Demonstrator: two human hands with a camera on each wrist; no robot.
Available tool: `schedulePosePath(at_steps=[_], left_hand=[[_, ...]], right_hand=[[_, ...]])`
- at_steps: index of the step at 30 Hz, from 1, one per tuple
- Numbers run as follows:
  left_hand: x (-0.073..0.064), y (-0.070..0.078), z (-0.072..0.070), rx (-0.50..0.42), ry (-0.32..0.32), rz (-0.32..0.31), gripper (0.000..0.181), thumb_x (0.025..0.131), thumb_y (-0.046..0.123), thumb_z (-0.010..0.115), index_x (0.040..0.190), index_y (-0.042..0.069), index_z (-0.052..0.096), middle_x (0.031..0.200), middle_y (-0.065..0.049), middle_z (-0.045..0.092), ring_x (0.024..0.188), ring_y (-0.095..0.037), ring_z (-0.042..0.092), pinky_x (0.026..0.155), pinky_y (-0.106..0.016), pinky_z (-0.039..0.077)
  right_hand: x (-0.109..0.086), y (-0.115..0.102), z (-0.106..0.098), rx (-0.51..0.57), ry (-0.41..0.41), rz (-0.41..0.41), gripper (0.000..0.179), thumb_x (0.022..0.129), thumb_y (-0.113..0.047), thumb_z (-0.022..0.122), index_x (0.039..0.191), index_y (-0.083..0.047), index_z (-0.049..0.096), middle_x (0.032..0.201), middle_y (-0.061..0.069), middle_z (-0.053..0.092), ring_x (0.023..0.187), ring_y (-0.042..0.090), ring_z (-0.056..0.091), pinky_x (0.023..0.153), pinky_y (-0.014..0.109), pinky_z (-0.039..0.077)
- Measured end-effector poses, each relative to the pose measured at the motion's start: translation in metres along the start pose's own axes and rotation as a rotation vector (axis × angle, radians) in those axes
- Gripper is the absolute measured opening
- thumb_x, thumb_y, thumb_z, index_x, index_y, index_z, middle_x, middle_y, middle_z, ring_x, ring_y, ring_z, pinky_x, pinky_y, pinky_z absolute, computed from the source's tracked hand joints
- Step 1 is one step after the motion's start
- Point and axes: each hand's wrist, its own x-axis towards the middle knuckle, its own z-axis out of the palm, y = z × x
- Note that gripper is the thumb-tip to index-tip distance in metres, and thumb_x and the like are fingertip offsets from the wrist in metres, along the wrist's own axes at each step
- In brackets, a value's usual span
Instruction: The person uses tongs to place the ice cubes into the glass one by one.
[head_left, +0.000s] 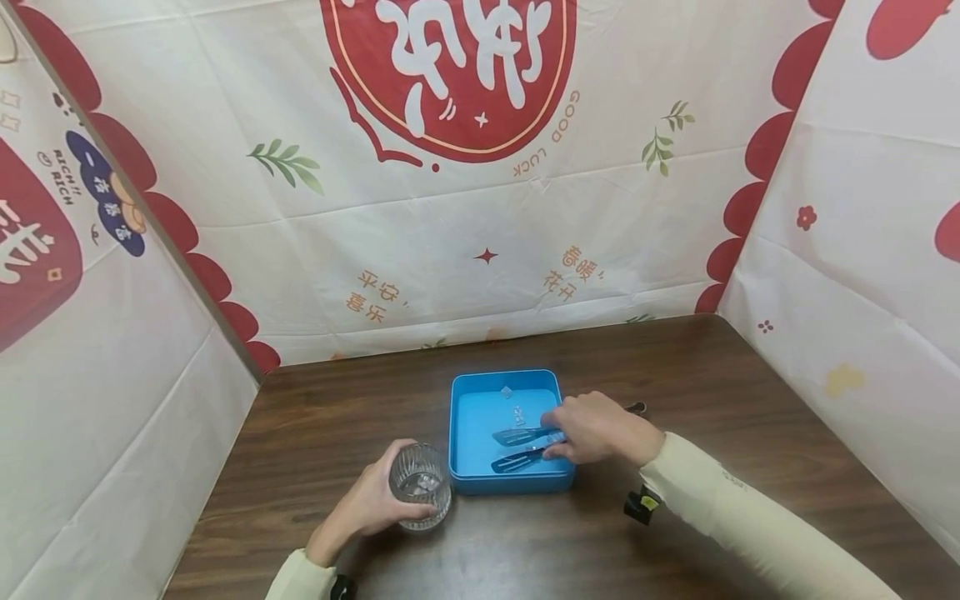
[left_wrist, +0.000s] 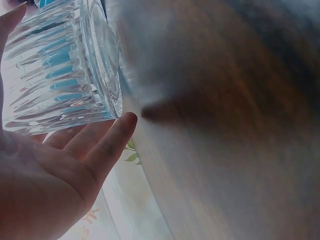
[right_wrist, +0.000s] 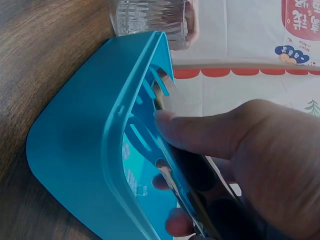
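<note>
My left hand (head_left: 382, 493) grips a ribbed clear glass (head_left: 420, 487) from its left side, thumb and fingers round the wall; a few clear pieces lie inside it. In the left wrist view the glass (left_wrist: 65, 75) shows its thick base close over the table. My right hand (head_left: 592, 427) holds a pair of metal tongs (head_left: 519, 436) with slotted ends, which reach apart into a blue box (head_left: 468, 485). Several small clear cubes (head_left: 507, 391) lie on the box floor. In the right wrist view the thumb and fingers press the tongs (right_wrist: 187, 175) from both sides.
The box stands on a dark wood table (head_left: 360, 408), with the glass right at its left front corner. Printed white cloth walls (head_left: 480, 208) close in the back and both sides. The handle end of the tongs (head_left: 637, 407) sticks out behind the right hand.
</note>
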Motion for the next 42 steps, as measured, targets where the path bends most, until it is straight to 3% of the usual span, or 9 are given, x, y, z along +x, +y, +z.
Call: schedulePosePath(at_steps=[6,14,20,25,42], left_hand=[[0.001,0.000,0.000,0.000,-0.003,-0.015,0.094,0.061,0.046,0.093,0.135,0.017,0.044,0.109,-0.004,0.065,0.096,-0.019,0.064,0.082,-0.038,0.053],[0.000,0.000,0.001,0.000,-0.006,-0.008,0.094,0.061,0.047,0.092,0.135,0.017,0.044,0.107,-0.006,0.066,0.095,-0.019,0.064,0.082,-0.038,0.053],[0.000,0.000,0.000,-0.015,-0.012,-0.016,0.094,0.061,0.046,0.093,0.136,0.017,0.043,0.108,-0.006,0.066,0.096,-0.019,0.064,0.082,-0.039,0.053],[0.001,0.000,0.000,-0.012,-0.013,-0.021,0.094,0.062,0.046,0.093,0.136,0.017,0.043,0.110,-0.006,0.065,0.096,-0.019,0.063,0.081,-0.039,0.053],[0.001,-0.001,0.000,-0.006,-0.005,-0.019,0.095,0.061,0.047,0.093,0.136,0.016,0.043,0.107,-0.006,0.066,0.095,-0.019,0.064,0.081,-0.039,0.053]], right_hand=[[0.001,0.002,0.001,0.044,-0.026,0.001,0.049,0.086,-0.051,0.072,0.123,-0.020,0.069,0.115,0.000,0.071,0.098,0.019,0.066,0.083,0.039,0.056],[0.004,0.001,0.004,0.048,-0.052,0.006,0.046,0.085,-0.049,0.074,0.121,-0.020,0.070,0.114,-0.002,0.071,0.093,0.015,0.066,0.081,0.036,0.056],[0.006,0.003,0.007,-0.040,0.005,-0.016,0.037,0.086,-0.046,0.073,0.112,-0.019,0.073,0.091,-0.004,0.071,0.069,0.009,0.059,0.063,0.024,0.050],[0.010,0.005,0.011,-0.107,0.060,-0.020,0.032,0.087,-0.044,0.073,0.104,-0.016,0.073,0.069,-0.007,0.059,0.054,0.007,0.047,0.052,0.022,0.040],[0.015,-0.003,0.017,-0.087,0.061,-0.007,0.025,0.091,-0.039,0.071,0.098,-0.015,0.073,0.062,-0.009,0.050,0.051,0.007,0.044,0.050,0.022,0.038]])
